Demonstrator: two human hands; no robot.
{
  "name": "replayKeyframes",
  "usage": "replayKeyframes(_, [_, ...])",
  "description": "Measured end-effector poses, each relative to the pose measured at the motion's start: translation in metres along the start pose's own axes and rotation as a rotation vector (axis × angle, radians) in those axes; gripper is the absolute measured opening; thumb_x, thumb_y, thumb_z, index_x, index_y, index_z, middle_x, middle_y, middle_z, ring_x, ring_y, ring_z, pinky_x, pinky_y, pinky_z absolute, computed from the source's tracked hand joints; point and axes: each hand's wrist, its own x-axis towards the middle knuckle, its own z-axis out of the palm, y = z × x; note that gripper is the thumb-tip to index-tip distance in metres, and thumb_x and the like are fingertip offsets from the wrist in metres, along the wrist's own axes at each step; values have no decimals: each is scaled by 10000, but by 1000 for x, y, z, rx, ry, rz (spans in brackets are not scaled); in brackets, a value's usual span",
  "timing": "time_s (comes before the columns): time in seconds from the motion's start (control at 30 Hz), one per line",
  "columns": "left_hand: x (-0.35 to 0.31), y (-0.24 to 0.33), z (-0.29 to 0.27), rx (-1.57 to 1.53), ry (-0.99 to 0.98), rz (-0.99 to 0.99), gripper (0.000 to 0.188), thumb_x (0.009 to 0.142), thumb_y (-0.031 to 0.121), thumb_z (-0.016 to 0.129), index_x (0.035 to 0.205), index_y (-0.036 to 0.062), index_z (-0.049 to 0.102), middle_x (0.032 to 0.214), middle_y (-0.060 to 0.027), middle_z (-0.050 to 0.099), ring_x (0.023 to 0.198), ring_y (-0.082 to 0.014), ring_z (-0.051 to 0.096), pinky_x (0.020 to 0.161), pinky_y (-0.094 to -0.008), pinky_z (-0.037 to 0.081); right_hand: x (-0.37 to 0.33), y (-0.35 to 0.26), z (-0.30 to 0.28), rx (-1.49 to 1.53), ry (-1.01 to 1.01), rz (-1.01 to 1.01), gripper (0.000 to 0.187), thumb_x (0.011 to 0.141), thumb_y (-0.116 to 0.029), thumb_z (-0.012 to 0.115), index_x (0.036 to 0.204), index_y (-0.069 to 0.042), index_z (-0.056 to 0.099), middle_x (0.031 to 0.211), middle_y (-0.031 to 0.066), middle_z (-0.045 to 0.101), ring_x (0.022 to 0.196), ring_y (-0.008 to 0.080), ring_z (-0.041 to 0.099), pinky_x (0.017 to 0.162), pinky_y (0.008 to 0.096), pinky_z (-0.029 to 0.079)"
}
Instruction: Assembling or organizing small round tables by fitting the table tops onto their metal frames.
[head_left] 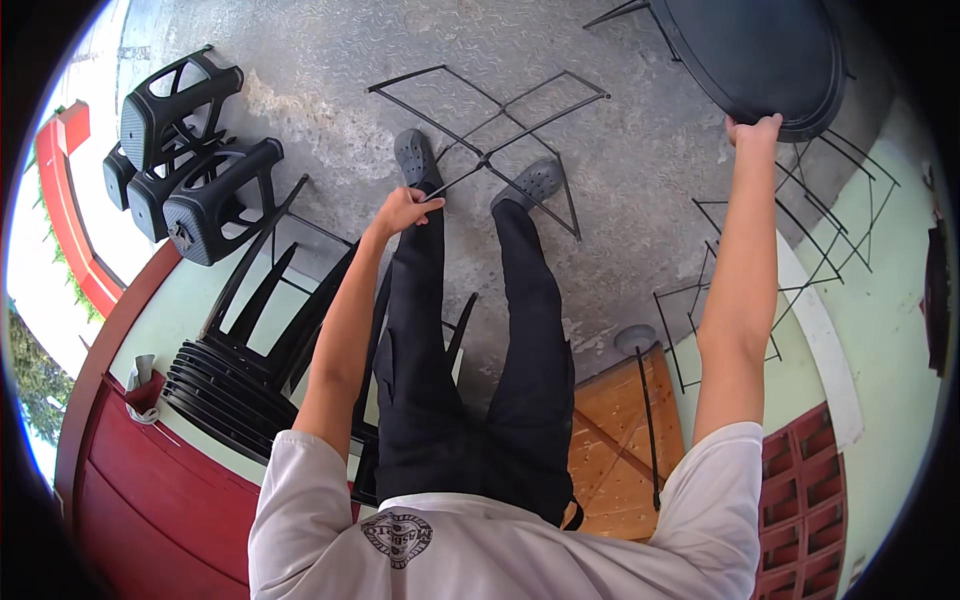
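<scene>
My left hand (pixel 405 211) is closed around one end of a thin black folding metal stand (pixel 486 160), whose crossed legs spread over the floor in front of my feet. At the far right, my right hand (pixel 754 131) grips the near rim of a black oval tabletop (pixel 760 55). The tabletop's far edge runs out of view, and thin dark legs show beside it. Both my arms are stretched apart and forward.
Black plastic stools (pixel 205 195) lie heaped on the left. Stacked black chairs (pixel 232 385) stand beside my left leg. More folding metal frames (pixel 838 225) lean along the right wall. A wooden panel (pixel 615 425) and a pole with a round base (pixel 636 339) are near my right side.
</scene>
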Motion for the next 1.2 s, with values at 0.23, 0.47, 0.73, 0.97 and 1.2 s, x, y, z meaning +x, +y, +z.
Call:
replayKeyframes(0.23, [-23, 4, -3, -242, 68, 122, 397, 837, 390, 797, 657, 53, 686, 671, -39, 682, 604, -93, 576, 564, -266, 426, -50, 111, -103, -545, -39, -556, 605, 1009, -563, 552, 1252, -11, 503, 1087, 130, 605, 937, 237, 581, 884, 390, 463])
replayKeyframes(0.47, [-46, 22, -19, -366, -117, 86, 433, 971, 413, 534, 795, 38, 660, 648, -30, 596, 639, -122, 500, 701, -282, 407, -154, 194, -171, -1593, -1319, -236, 468, 892, -512, 742, 979, -73, 605, 847, 32, 630, 856, 206, 626, 925, 369, 480])
replayKeyframes(0.73, [-170, 115, -91, -641, -135, 491, 737, 1049, 584, 271, 1024, -26, 684, 658, -54, 569, 633, -177, 517, 936, -352, 381, -233, 45, -127, -1005, -1512, 171, 670, 1053, -555, 447, 1487, -45, 443, 757, -19, 481, 659, 99, 538, 795, 312, 499])
replayKeyframes(0.97, [-374, 178, -164, -587, -425, 739, 487, 855, 439, 714, 1053, 2, 629, 595, 45, 424, 509, -56, 360, 504, -233, 257, -442, -90, -177, -477, -1697, 164, 1097, 761, -961, 450, 1293, -2, 494, 841, 64, 548, 630, 135, 524, 737, 360, 513])
replayKeyframes(1.2, [-541, 205, -181, -568, 182, 905, 438, 1037, 187, 563, 643, 94, 397, 644, 66, 346, 604, -24, 286, 546, -258, 197, -616, -152, -234, -383, -1622, -402, 958, 734, -1015, 341, 584, -73, 438, 561, 14, 463, 520, 151, 427, 532, 314, 328])
